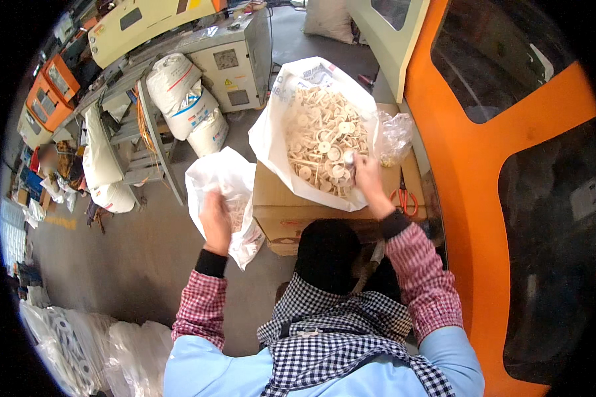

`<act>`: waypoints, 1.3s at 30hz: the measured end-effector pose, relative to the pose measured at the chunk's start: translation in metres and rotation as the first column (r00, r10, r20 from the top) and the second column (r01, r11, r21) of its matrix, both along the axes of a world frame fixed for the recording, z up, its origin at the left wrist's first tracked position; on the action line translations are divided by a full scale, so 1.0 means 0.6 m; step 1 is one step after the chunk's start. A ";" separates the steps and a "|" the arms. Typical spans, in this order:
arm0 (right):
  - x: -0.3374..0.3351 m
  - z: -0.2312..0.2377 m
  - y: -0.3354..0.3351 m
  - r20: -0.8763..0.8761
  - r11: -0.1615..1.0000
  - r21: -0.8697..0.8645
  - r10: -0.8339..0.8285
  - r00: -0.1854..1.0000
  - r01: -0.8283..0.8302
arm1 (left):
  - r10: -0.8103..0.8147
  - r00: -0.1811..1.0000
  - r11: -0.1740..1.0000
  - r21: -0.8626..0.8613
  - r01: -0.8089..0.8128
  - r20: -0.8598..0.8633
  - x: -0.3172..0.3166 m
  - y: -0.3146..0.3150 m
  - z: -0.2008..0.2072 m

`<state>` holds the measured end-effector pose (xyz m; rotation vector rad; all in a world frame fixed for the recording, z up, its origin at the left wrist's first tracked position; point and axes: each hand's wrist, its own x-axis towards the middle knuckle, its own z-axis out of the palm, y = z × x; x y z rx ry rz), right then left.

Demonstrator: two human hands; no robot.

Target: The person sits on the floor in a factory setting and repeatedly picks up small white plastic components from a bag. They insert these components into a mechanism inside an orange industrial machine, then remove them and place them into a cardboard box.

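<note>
A large open white sack stands on a cardboard box, full of beige plastic parts, disc-headed with thin stems. At the sack's near right side is my right hand, its fingers closed by a small pale thing I cannot make out. To the left, lower down, a smaller white bag hangs open with pale pinkish bits inside. Over its mouth my left hand is blurred by motion, and its fingers are partly hidden. Red-handled pliers lie on the box, right of my right hand.
A crumpled clear plastic bag sits beside the sack. Close on the right rises an orange machine with dark windows. Stacked white sacks lean by a metal bench at the back left. Clear-wrapped bundles lie at lower left.
</note>
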<state>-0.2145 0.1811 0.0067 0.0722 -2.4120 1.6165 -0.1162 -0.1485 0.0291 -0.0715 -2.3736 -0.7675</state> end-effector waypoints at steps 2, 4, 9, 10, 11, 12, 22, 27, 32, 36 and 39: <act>-0.075 -0.021 0.036 0.006 0.983 0.097 -0.158 0.987 0.157 | 0.050 0.996 0.996 -0.076 -0.044 0.080 -0.060 -0.068 -0.074; -0.102 -0.012 0.032 -0.246 0.910 0.372 -0.093 0.965 0.183 | 0.079 0.971 0.977 -0.213 -0.030 0.227 -0.100 -0.147 -0.190; -0.095 0.043 -0.038 -0.409 0.846 0.462 -0.062 0.910 0.265 | 0.137 0.939 0.978 -0.195 -0.077 0.315 -0.122 -0.137 -0.252; -0.094 0.044 -0.034 -0.376 0.884 0.398 -0.088 0.922 0.247 | 0.085 0.965 0.994 -0.092 -0.064 0.249 -0.131 -0.113 -0.234; -0.094 0.045 -0.028 -0.341 0.916 0.329 -0.111 0.933 0.229 | 0.042 0.983 0.999 0.010 -0.044 0.177 -0.137 -0.082 -0.206; -0.098 0.044 -0.015 -0.305 0.940 0.260 -0.138 0.942 0.222 | 0.019 0.983 0.981 0.185 -0.053 0.185 -0.127 -0.022 -0.123; -0.102 0.063 0.028 -0.231 0.870 -0.420 0.175 0.957 -0.260 | -0.837 0.548 0.211 0.930 0.301 0.013 -0.170 0.209 0.058; -0.004 0.118 -0.016 -0.126 0.851 -0.507 0.081 0.989 -0.135 | -0.838 0.546 0.081 0.989 0.126 -0.001 -0.154 0.225 0.079; 0.092 0.109 -0.028 -0.688 0.757 0.616 0.382 0.617 0.217 | -0.742 0.669 0.004 0.998 0.068 -0.043 -0.126 0.215 0.075; 0.092 0.089 -0.050 -0.529 0.884 0.444 0.129 0.839 0.144 | -0.628 0.779 0.395 0.861 0.320 -0.001 -0.097 0.215 0.052; 0.036 0.045 -0.047 0.359 0.899 -0.433 0.237 0.903 -0.064 | -0.375 0.868 0.903 0.084 0.422 -0.327 -0.076 0.233 0.043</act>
